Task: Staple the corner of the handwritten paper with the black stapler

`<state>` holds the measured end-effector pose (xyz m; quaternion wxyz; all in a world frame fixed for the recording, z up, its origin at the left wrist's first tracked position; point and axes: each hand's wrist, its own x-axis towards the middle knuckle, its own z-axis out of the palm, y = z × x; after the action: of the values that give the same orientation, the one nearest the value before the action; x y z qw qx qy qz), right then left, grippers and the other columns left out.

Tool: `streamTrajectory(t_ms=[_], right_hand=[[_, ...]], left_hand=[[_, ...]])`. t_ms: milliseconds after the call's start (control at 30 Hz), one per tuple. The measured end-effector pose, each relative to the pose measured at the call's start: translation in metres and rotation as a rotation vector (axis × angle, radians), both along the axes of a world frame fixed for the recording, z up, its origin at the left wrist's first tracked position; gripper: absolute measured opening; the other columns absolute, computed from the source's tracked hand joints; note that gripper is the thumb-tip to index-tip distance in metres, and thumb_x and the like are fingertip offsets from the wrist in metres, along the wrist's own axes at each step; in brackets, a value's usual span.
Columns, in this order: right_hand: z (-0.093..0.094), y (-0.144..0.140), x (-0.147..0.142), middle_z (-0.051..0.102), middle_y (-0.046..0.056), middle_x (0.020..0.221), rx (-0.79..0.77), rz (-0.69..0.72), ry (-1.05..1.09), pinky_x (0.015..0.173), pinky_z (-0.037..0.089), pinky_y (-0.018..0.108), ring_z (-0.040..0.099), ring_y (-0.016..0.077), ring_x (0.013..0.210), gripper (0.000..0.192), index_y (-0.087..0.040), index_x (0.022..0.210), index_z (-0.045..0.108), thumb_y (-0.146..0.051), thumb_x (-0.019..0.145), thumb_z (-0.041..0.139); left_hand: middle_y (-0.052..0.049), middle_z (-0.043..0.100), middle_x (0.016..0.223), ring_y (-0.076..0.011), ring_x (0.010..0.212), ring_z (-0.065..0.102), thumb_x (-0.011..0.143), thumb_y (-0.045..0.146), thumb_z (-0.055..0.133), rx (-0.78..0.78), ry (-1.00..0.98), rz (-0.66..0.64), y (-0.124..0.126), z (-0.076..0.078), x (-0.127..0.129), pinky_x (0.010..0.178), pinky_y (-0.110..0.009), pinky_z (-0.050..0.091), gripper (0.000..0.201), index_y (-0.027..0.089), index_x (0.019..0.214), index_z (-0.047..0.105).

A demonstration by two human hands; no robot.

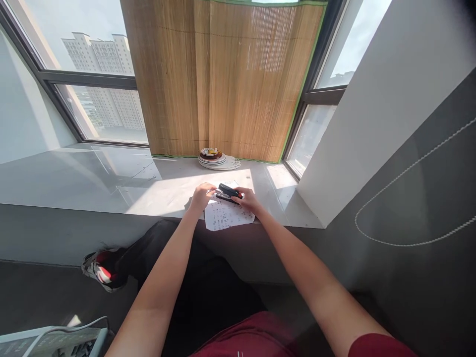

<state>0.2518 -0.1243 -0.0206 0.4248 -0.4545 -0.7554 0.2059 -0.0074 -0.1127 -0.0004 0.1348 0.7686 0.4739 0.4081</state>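
Observation:
A black stapler (227, 192) with its jaws apart lies over the top edge of a printed white paper sheet (226, 216) on the grey window sill (111, 183). My right hand (248, 200) grips the stapler's rear end. My left hand (201, 196) rests on the paper's upper left corner, its fingertips touching the stapler's front end. The paper's lower edge hangs slightly over the sill's front edge.
A stack of plates (212, 157) stands at the back of the sill against a bamboo blind (223, 79). A white wall block (372, 109) bounds the sill on the right. A shoe (99, 267) and a grey device (52, 342) sit below left.

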Motion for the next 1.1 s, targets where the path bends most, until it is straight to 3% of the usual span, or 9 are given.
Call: streamTrajectory(t_ms=[200, 400, 567, 767, 933, 1100], right_hand=[[0.004, -0.002, 0.0, 0.083, 0.007, 0.108, 0.002, 0.043, -0.016, 0.091, 0.054, 0.039, 0.073, 0.0286, 0.099, 0.032, -0.023, 0.114, 0.084, -0.035, 0.085, 0.078], [0.006, -0.002, 0.001, 0.082, 0.005, 0.099, -0.025, 0.025, -0.013, 0.088, 0.053, 0.037, 0.071, 0.0273, 0.095, 0.032, -0.022, 0.113, 0.085, -0.036, 0.085, 0.077], [0.008, -0.003, 0.001, 0.082, 0.007, 0.105, -0.029, 0.02, -0.01, 0.09, 0.053, 0.039, 0.071, 0.0276, 0.096, 0.035, -0.022, 0.115, 0.085, -0.037, 0.085, 0.077], [0.012, -0.007, 0.0, 0.082, 0.006, 0.101, -0.059, -0.003, -0.029, 0.089, 0.054, 0.038, 0.071, 0.0271, 0.096, 0.034, -0.022, 0.115, 0.084, -0.035, 0.084, 0.077], [0.01, -0.007, 0.0, 0.081, 0.006, 0.101, -0.056, -0.001, -0.022, 0.086, 0.054, 0.038, 0.069, 0.0261, 0.091, 0.034, -0.023, 0.115, 0.085, -0.035, 0.085, 0.077], [0.004, -0.002, 0.001, 0.081, 0.006, 0.1, -0.059, -0.023, -0.006, 0.089, 0.054, 0.04, 0.07, 0.0277, 0.095, 0.037, -0.024, 0.117, 0.085, -0.035, 0.083, 0.078]], left_hand=[[-0.01, 0.081, 0.124, -0.0356, 0.131, 0.066, 0.095, 0.015, 0.066, 0.043, 0.13, 0.065, 0.006, -0.008, -0.003, 0.121, -0.055, 0.046, 0.025, 0.027, 0.106, 0.085], [-0.009, 0.081, 0.12, -0.0305, 0.123, 0.069, 0.094, 0.016, 0.066, -0.054, 0.071, 0.019, 0.009, -0.008, -0.003, 0.117, -0.046, 0.051, 0.023, 0.025, 0.104, 0.085], [-0.007, 0.079, 0.122, -0.0256, 0.116, 0.07, 0.095, 0.019, 0.066, -0.19, -0.029, 0.032, 0.012, -0.01, -0.004, 0.105, -0.038, 0.057, 0.02, 0.025, 0.1, 0.085], [-0.007, 0.074, 0.126, -0.0271, 0.126, 0.064, 0.094, 0.021, 0.07, -0.19, 0.015, 0.083, 0.011, -0.008, -0.005, 0.113, -0.041, 0.052, 0.017, 0.028, 0.099, 0.085], [-0.011, 0.074, 0.125, -0.0343, 0.131, 0.06, 0.089, 0.024, 0.074, -0.166, -0.011, 0.139, 0.011, -0.009, -0.004, 0.115, -0.048, 0.052, 0.014, 0.027, 0.093, 0.088], [-0.01, 0.074, 0.128, -0.0311, 0.126, 0.063, 0.088, 0.026, 0.076, -0.189, -0.059, 0.138, 0.011, -0.011, -0.003, 0.11, -0.043, 0.053, 0.013, 0.026, 0.094, 0.088]])
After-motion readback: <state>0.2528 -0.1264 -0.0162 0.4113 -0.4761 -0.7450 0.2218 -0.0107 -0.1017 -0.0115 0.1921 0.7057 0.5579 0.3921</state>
